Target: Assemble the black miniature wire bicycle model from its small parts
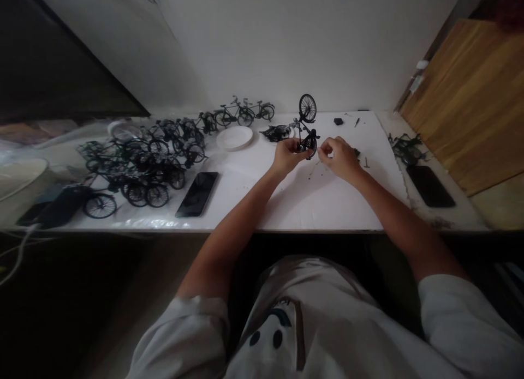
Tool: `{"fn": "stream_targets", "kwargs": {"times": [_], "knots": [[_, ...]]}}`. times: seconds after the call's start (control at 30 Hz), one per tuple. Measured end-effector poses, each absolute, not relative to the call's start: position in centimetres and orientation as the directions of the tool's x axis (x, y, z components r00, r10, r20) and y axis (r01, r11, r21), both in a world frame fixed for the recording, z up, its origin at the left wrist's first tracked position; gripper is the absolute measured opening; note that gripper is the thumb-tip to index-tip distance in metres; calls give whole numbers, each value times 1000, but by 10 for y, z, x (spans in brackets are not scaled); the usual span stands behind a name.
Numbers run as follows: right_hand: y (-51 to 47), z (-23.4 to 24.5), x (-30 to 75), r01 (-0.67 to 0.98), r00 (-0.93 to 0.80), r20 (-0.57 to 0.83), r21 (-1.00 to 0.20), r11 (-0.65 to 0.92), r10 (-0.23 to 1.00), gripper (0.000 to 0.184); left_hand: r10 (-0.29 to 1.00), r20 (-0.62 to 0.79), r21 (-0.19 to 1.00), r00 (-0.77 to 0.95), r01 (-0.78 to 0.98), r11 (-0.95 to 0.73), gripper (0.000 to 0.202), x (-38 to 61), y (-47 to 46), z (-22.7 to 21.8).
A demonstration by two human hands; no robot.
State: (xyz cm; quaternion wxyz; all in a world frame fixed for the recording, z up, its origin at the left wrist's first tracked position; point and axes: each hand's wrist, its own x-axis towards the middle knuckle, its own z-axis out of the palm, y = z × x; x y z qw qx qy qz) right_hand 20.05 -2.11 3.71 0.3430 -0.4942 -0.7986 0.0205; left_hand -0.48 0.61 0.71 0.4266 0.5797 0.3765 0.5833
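My left hand [286, 154] is closed around the lower part of a small black model bicycle [307, 129], which stands tipped up with one wheel in the air above the white table [311, 199]. My right hand [339, 158] is just right of the model, its fingers pinched together close to the frame. What those fingers hold is too small to make out. A few tiny dark parts [365, 162] lie on the table beside my right hand.
Several finished black model bicycles [143, 161] crowd the table's left side, with more along the back wall [243, 113]. A white plate [234, 137] and a dark phone [197, 193] lie left of my hands. Another phone [429, 186] lies at right, near a wooden board [475, 101].
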Motion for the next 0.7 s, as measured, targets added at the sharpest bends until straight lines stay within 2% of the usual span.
{"fn": "stream_targets", "kwargs": {"times": [0.2,0.27,0.37,0.47,0.53,0.6,0.7], "knots": [[-23,41,201,760,-281,400,-462,457,872,49,937,344,938,59,-66,-340,29,-5,4,10],[-26,43,200,744,-260,415,-489,455,872,48,937,345,938,56,-62,-342,29,-7,4,12],[-30,43,198,735,-223,488,-485,474,844,31,939,341,939,44,-60,-338,30,-9,6,12],[-28,41,197,723,-248,501,-474,503,829,20,942,333,941,48,-81,-328,31,-10,6,11],[-26,40,197,732,-264,490,-459,504,831,24,943,327,943,60,-86,-321,30,-9,6,10],[-24,40,198,741,-274,463,-457,492,843,36,943,326,944,70,-72,-321,30,-8,5,10],[-25,41,199,727,-279,383,-515,454,881,55,939,336,941,75,-59,-332,31,-6,4,9]]}}
